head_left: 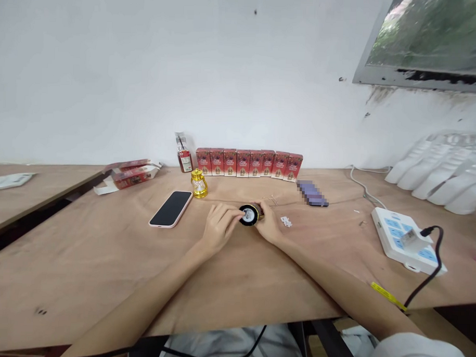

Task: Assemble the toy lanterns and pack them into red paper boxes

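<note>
My right hand [268,224] is wrapped round a small lantern [249,215], tipped so that its round black base with a pale centre faces me. Gold shows at the lantern's edge, while my fingers hide most of its body. At the base, my left hand [219,227] has thumb and fingertips pinched together against the pale centre. Whatever they pinch is too small to make out. To the left stands an upright gold lantern [199,184] with clear sides. Small white pieces [286,221] lie just right of my right hand.
Several red boxes [243,163] line the wall beside a bottle [184,155]. An opened red carton [134,176] lies at left, with a phone [171,209] nearer. Rightward are a blurred purple object [312,193], a plugged power strip [405,239] and white wrapped items [445,172].
</note>
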### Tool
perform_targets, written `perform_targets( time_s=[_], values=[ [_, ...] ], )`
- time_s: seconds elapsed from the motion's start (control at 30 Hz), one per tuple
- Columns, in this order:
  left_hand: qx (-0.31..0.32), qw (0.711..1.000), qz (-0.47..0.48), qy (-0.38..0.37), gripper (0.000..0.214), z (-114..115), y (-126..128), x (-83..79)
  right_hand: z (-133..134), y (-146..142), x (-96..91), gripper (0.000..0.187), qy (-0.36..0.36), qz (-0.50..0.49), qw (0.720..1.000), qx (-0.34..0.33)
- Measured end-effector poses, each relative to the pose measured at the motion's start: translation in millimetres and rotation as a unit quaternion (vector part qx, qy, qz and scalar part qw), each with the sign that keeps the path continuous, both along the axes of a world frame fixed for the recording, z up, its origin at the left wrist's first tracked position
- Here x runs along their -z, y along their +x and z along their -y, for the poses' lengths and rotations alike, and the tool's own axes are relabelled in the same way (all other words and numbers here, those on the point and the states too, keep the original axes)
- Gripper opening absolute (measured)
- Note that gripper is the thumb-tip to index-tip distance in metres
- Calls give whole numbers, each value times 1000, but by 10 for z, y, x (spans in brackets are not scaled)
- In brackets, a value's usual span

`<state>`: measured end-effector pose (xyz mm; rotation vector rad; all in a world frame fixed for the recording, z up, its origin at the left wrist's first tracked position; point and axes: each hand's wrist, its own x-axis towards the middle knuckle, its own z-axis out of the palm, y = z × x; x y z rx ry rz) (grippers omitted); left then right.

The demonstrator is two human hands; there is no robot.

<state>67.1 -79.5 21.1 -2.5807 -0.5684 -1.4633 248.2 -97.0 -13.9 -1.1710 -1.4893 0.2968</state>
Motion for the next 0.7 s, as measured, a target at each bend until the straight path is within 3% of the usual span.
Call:
perform_targets(
  time_s=[0.13,0.3,0.57,0.7],
  values=[
    [10,998,-3,68,11,32,23,1,32,-11,-9,39,15,57,998,-23],
    [-3,996,-18,87,11,8,32,16,43,-19,-4,40,20,69,996,-57],
    [-11,996,1,83,12,11,19,-26,42,-21,-9,39,4,70,995,-66],
    [-19,998,36,40,11,-31,6,-12,8,-15,10,39,-8,25,998,-58]
  ],
)
